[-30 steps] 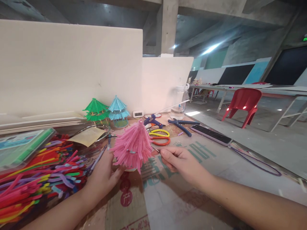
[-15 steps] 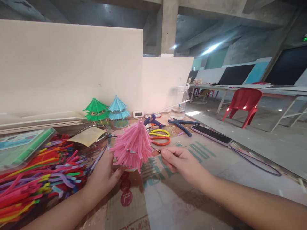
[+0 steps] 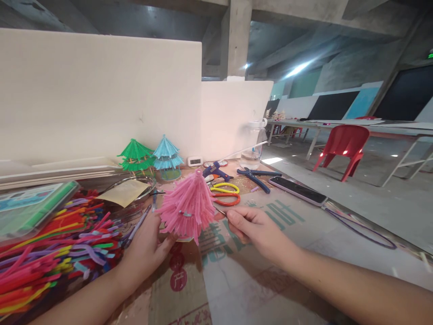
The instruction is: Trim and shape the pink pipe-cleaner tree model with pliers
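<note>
A pink tiered tower made of pipe cleaners stands upright in front of me. My left hand wraps round its lower left side and holds it. My right hand is closed in a pinch at the tower's right edge, gripping a thin metal tool whose tip reaches into the pink fringe. A green pipe-cleaner tower and a light blue one stand at the back by the white board.
A heap of coloured pipe cleaners lies at left. Yellow and orange scissors, a blue glue gun, blue pliers, a phone and a glass jar lie behind my hands. A red chair stands at right.
</note>
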`<state>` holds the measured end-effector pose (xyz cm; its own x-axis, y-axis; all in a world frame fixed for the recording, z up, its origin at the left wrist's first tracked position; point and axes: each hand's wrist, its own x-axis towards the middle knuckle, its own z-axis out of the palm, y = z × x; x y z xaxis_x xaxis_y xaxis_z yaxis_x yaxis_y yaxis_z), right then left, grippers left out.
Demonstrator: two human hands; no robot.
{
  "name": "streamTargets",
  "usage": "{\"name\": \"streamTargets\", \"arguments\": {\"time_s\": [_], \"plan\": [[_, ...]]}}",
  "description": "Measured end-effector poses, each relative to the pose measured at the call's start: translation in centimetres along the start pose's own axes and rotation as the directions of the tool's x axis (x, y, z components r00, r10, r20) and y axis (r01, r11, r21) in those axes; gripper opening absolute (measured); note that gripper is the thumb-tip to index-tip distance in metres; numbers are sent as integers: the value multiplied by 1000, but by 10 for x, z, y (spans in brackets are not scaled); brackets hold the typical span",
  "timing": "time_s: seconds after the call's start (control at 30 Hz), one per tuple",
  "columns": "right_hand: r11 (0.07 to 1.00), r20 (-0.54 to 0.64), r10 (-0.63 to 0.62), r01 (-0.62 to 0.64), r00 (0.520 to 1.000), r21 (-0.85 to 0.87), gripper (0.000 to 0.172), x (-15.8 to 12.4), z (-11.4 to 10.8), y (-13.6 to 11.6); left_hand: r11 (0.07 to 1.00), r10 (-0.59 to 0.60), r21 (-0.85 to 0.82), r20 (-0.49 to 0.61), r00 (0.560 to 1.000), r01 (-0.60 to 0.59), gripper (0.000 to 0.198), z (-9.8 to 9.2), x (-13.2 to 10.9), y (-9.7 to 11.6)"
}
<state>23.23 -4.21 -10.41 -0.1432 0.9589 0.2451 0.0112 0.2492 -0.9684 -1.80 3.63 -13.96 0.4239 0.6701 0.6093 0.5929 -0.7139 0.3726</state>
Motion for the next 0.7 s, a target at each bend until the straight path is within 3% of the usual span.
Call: {"name": "streamTargets", "arguments": {"time_s": [0.5,0.7], "plan": [[1000,16,-10,10,1000,17,58,-1,0,-2,1000,10,6,-1,1000,-10,37,-1,2,3],[995,18,62,-64,998,77,55,-2,-1,2,1000,9,18,-1,1000,-9,38,-1,1,2]]}}
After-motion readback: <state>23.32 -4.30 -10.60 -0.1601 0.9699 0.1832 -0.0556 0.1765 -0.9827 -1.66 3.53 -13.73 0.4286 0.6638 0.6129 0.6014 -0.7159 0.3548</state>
